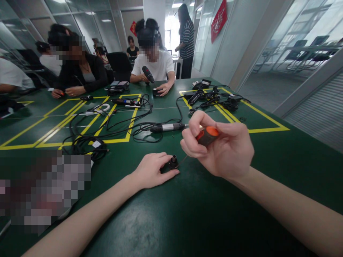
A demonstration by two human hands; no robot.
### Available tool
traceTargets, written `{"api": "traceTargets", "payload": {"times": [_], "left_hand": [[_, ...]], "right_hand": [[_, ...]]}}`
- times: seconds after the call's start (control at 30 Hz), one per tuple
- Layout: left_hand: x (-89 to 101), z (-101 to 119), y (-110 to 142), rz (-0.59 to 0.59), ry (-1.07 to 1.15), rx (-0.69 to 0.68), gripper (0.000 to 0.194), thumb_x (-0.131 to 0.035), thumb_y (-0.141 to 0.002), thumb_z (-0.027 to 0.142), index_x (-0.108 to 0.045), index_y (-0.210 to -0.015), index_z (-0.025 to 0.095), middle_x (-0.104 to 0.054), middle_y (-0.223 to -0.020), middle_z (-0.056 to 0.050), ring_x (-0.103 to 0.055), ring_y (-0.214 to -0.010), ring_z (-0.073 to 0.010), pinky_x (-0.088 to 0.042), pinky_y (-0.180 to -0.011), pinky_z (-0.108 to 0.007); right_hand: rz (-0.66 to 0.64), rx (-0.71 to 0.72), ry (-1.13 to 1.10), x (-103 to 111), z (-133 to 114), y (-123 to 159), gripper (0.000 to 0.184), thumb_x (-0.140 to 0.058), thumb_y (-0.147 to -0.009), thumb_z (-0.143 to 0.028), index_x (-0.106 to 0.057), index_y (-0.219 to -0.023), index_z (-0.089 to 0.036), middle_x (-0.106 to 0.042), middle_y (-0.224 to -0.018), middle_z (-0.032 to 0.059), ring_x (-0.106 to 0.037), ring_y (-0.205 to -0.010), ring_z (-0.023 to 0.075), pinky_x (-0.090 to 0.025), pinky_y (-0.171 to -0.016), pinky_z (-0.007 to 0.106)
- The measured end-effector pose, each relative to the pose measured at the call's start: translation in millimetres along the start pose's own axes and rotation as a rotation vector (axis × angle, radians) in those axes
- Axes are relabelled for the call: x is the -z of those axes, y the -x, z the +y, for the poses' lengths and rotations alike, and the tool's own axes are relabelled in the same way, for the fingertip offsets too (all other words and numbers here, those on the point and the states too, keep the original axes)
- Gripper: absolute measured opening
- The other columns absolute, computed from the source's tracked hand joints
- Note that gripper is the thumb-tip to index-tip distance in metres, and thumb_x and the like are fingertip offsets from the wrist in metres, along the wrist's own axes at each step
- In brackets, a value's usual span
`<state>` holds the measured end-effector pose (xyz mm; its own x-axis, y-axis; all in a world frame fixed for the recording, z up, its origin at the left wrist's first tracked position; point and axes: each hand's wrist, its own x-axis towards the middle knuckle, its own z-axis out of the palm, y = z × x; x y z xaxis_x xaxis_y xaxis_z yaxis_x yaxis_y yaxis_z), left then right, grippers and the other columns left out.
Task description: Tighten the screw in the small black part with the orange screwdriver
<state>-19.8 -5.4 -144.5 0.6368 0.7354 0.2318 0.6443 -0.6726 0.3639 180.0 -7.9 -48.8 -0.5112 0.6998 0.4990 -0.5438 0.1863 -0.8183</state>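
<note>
My right hand (227, 150) is closed around a screwdriver (205, 137) with a dark handle and an orange end cap. Its thin shaft slants down to the left, with the tip close to a small black part (173, 162); whether the two touch, I cannot tell. That part has a round base and a short metallic cylinder standing up from it. Resting on the green table, my left hand (151, 171) grips the part between thumb and fingers, hiding some of its left side.
Beyond my hands lies a silver-and-black cylindrical tool (168, 127) with a coiled cable. Tangled black cables (88, 147) and yellow tape (268, 130) mark the table (128, 214). Across it, a person handles a black power screwdriver (148, 74). A blurred-out object (53, 189) lies left.
</note>
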Motion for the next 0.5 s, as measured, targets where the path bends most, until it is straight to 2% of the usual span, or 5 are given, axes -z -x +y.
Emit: {"api": "traceTargets", "payload": {"times": [0.07, 0.17, 0.27, 0.37, 0.5], "left_hand": [[-0.1, -0.5, -0.3, -0.006, 0.003, 0.0, 0.03, -0.064, -0.098, 0.049, -0.065, -0.09, 0.021, -0.054, -0.068, 0.002, -0.056, -0.062, -0.0164, -0.038, -0.06, -0.027], [-0.1, -1.2, -0.7, -0.001, 0.012, -0.004, 0.03, -0.064, -0.098, 0.048, -0.065, -0.088, 0.02, -0.053, -0.068, 0.003, -0.054, -0.062, -0.0161, -0.035, -0.059, -0.027], [-0.4, -2.0, -0.6, 0.007, 0.026, -0.006, 0.032, -0.064, -0.098, 0.049, -0.064, -0.085, 0.02, -0.052, -0.067, 0.003, -0.053, -0.061, -0.0155, -0.034, -0.058, -0.028], [-1.0, -2.3, -0.4, 0.005, 0.033, -0.008, 0.033, -0.064, -0.098, 0.049, -0.064, -0.084, 0.02, -0.053, -0.068, 0.003, -0.053, -0.062, -0.0153, -0.034, -0.058, -0.027], [-1.5, -2.0, -0.4, -0.002, 0.016, -0.002, 0.033, -0.064, -0.099, 0.05, -0.065, -0.086, 0.02, -0.055, -0.069, 0.002, -0.054, -0.063, -0.0151, -0.035, -0.059, -0.027]], "right_hand": [[-0.012, -0.009, -0.01, 0.5, -0.4, 0.6, 0.019, -0.051, -0.09, -0.042, -0.046, -0.085, -0.024, -0.035, -0.056, -0.0071, -0.024, -0.047, 0.0117, -0.027, -0.047, 0.025], [0.021, -0.014, 0.01, 0.9, -0.4, -0.1, 0.018, -0.052, -0.09, -0.039, -0.045, -0.084, -0.024, -0.039, -0.057, -0.0063, -0.029, -0.047, 0.0119, -0.029, -0.047, 0.025], [0.025, 0.008, 0.021, 1.0, 0.9, -1.5, 0.017, -0.052, -0.092, -0.036, -0.05, -0.081, -0.022, -0.047, -0.061, -0.0035, -0.037, -0.047, 0.0123, -0.033, -0.047, 0.026], [0.008, 0.057, 0.035, -0.1, 2.1, -2.4, 0.024, -0.051, -0.094, -0.034, -0.056, -0.076, -0.02, -0.05, -0.064, -0.0007, -0.044, -0.051, 0.0135, -0.036, -0.049, 0.027], [0.023, 0.032, 0.027, -2.1, 1.0, -2.5, 0.035, -0.05, -0.097, -0.038, -0.056, -0.069, -0.019, -0.044, -0.059, -0.0019, -0.037, -0.049, 0.0123, -0.033, -0.049, 0.027]]}}
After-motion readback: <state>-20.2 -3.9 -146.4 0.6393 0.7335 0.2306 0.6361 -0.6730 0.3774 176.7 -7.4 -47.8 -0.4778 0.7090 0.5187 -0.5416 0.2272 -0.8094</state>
